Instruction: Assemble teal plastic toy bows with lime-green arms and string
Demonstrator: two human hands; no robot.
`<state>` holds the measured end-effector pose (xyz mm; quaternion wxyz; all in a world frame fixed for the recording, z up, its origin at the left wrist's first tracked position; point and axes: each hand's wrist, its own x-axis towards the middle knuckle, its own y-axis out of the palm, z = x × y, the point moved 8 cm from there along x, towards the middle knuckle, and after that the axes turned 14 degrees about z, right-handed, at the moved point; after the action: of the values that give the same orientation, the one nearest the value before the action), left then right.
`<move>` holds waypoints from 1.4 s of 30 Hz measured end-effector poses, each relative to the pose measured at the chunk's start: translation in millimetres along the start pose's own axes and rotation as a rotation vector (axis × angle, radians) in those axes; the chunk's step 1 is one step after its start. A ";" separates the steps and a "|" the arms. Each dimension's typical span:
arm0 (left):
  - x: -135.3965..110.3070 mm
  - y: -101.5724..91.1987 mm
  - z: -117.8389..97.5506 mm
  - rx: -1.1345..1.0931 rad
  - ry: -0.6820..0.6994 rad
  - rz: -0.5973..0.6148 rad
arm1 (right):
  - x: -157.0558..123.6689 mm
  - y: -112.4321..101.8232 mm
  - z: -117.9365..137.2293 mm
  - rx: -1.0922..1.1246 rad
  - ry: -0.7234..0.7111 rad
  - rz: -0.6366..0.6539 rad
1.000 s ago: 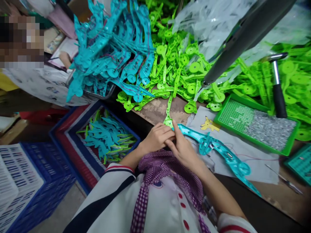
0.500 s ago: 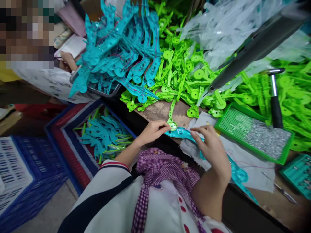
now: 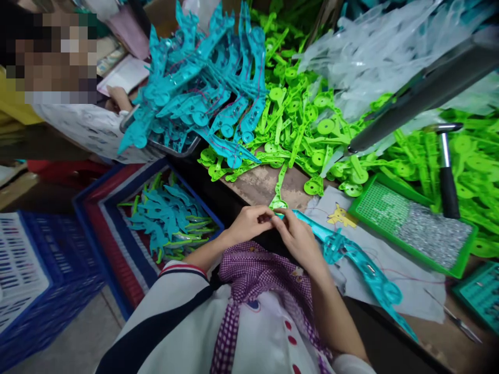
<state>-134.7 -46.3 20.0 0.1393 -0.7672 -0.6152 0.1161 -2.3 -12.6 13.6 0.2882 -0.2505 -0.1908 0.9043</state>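
Observation:
My left hand (image 3: 249, 223) is closed at the near end of a long teal plastic piece (image 3: 362, 259), its fingertips pinched together. My right hand (image 3: 298, 236) meets it there, thumb and fingers closed at the same end. Beneath the fingertips, the round end of a lime-green plastic arm (image 3: 278, 200) lies against the teal end. What exactly sits between the fingertips is hidden. The teal piece runs off to the right over a white cloth (image 3: 409, 296), with a thin pink cord beside it.
Lime-green arms (image 3: 323, 126) heap across the bench, beside stacked teal pieces (image 3: 234, 104). At right are a green tray of small metal parts (image 3: 432, 226), a hammer (image 3: 448, 176) and a screwdriver-like tool (image 3: 458, 319). A dark bar (image 3: 413, 98) slants overhead. A lined crate (image 3: 91, 223) stands left; another person's hand (image 3: 119, 97) is beyond.
My right hand has moved left along the teal piece to meet my left hand at its end. More of the teal piece and the cloth's yellow print now shows. The view has shifted slightly.

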 end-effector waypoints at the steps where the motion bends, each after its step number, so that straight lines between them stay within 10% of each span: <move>1: -4.4 1.3 6.4 -0.077 -0.062 0.000 | -3.5 -1.1 -4.2 -0.002 -0.005 0.013; 9: -1.7 15.7 28.4 -0.477 -0.306 0.065 | 3.8 -9.5 -13.7 0.172 -0.086 0.179; 18: 67.7 -23.0 22.7 0.092 -0.039 -0.099 | 44.6 -76.6 -36.2 0.084 -0.051 -0.140; 22: 74.2 -6.2 34.1 0.402 0.038 0.035 | 57.3 -95.9 -41.3 0.157 -0.006 -0.319; 42: 54.0 18.2 45.7 0.395 -0.047 0.188 | 135.9 -72.6 -64.3 -0.161 0.370 -0.048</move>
<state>-122.5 6.0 -29.6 0.2611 -0.7760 -0.5095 0.2647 -31.5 139.4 -49.1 0.3190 -0.4299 -0.2121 0.8176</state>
